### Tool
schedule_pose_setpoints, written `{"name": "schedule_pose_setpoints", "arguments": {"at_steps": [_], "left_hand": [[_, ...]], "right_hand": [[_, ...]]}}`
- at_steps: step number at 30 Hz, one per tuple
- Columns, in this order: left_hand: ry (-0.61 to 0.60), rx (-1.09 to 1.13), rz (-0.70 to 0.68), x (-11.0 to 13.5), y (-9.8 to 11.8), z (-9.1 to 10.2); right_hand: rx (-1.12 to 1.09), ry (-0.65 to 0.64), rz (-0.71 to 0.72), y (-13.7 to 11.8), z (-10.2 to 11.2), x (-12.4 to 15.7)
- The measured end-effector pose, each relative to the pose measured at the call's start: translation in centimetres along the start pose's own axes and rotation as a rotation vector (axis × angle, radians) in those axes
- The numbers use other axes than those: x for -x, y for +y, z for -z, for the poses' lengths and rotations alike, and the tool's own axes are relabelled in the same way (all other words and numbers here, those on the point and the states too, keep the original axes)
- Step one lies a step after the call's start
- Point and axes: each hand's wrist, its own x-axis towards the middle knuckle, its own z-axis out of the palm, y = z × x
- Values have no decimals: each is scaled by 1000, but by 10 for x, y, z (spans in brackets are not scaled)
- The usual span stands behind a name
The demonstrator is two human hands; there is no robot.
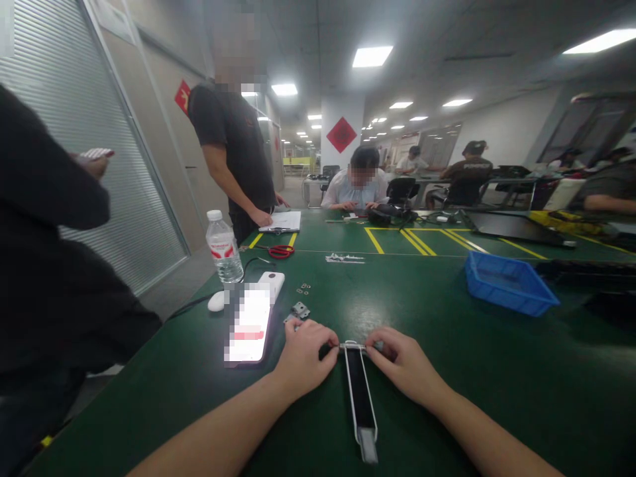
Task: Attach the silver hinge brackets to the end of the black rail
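Observation:
A long, narrow black strip with a white frame [361, 391] lies on the green table in front of me, pointing away from me. At its near end is a grey tab, and a thin silvery crosspiece [353, 346] spans its far end. Thumb and fingers of my left hand [309, 354] pinch the crosspiece's left end. My right hand [402, 361] pinches the opposite end in the same way. Beyond my left fingers sit small metal brackets [299, 310], partly hidden by that hand. Several tiny metal pieces [303, 289] are scattered farther back.
Left of my hands are a lit phone [248, 324], a white mouse-shaped object [216, 302] and a water bottle [223, 248]. Red-handled scissors [281, 252] lie farther off. A blue tray [509, 281] stands right. One person stands by a clipboard [281, 222]; another sits opposite.

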Motion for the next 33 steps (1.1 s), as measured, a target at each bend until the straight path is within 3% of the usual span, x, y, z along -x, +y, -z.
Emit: {"name": "schedule_pose_setpoints", "arguments": {"at_steps": [15,22,25,33], "left_hand": [[-35,-10,20,1,5,8],[236,-8,163,-3,-9,7],[285,-38,179,-5,-18,6],[80,-163,232,-6,-22,17]], "right_hand": [[0,-18,-19,-3,1,1],[-2,-29,-26,-5,2,2],[-2,-34,-33,-5,3,2],[5,-35,-24,-4,3,1]]}}
